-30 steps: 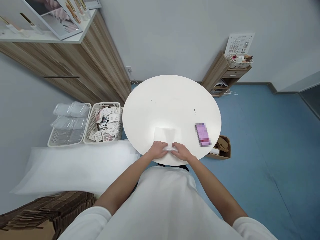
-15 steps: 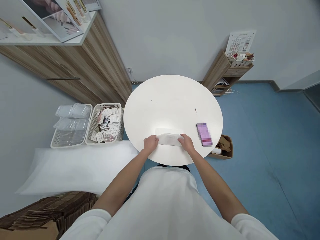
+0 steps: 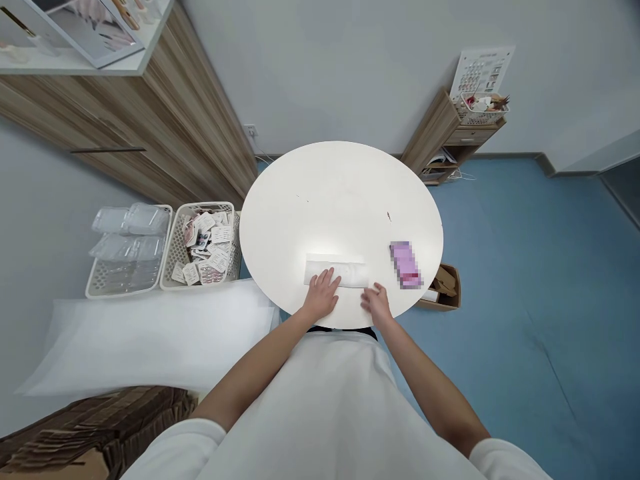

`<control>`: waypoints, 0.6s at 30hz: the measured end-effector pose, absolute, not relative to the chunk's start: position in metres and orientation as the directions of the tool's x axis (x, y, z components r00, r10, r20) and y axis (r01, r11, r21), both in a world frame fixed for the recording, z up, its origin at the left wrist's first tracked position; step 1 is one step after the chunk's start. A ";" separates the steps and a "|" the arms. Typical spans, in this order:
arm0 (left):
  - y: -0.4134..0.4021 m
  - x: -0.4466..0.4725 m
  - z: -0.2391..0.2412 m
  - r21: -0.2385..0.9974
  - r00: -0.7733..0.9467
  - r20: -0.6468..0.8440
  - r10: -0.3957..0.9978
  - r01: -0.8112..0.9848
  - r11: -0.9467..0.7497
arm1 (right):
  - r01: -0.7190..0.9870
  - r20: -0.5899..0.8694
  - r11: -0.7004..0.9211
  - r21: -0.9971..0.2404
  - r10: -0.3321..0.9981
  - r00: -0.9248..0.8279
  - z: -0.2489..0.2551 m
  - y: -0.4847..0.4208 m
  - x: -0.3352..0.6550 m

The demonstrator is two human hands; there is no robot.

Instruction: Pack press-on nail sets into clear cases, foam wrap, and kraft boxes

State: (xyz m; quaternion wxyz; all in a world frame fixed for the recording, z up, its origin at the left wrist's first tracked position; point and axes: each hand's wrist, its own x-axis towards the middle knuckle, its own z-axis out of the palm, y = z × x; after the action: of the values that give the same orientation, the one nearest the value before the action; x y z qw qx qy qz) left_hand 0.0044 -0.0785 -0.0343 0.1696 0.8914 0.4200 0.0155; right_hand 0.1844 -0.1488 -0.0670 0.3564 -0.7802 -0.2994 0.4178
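Note:
A folded white sheet (image 3: pixel 353 275), perhaps thin packing foam, lies flat as a long strip near the front edge of the round white table (image 3: pixel 340 193). My left hand (image 3: pixel 321 295) rests on its left half, fingers spread and pressing down. Beside the strip's right end is my right hand (image 3: pixel 377 303), its fingers apart and loosely curved, with nothing visible in them. A purple phone-shaped object (image 3: pixel 406 265), blurred out, lies on the table to the right of the strip.
On the left stand a white basket of small printed cards (image 3: pixel 173 257) and a basket of clear plastic packs (image 3: pixel 95 280). White sheets (image 3: pixel 150 337) are stacked in front, above brown cardboard (image 3: pixel 100 433). An open box (image 3: pixel 450 303) sits on the floor at right.
Both hands have let go of the strip's ends. It now lies flat; the left hand has moved right onto it, and the right hand has drawn down and toward me.

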 end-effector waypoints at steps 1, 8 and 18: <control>-0.081 0.007 -0.037 0.317 0.639 -0.130 0.758 0.752 -0.578 | 0.101 -0.474 -0.555 -0.826 0.780 0.409 -0.068 -0.154 0.180; -0.086 0.009 -0.050 0.312 0.592 -0.153 0.792 0.789 -0.529 | -0.070 -0.555 -0.626 -0.777 0.628 0.546 -0.049 -0.124 0.155; -0.088 0.014 -0.049 0.277 0.586 -0.139 0.798 0.797 -0.537 | -0.227 -0.661 -0.633 -0.740 0.622 0.419 -0.039 -0.077 0.191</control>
State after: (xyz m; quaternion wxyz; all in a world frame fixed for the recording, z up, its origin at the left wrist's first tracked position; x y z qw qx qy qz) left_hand 0.0143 -0.0875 -0.0492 0.1568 0.8767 0.4547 0.0019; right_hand 0.1908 -0.0770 -0.0394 0.4066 -0.7377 -0.1341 0.5220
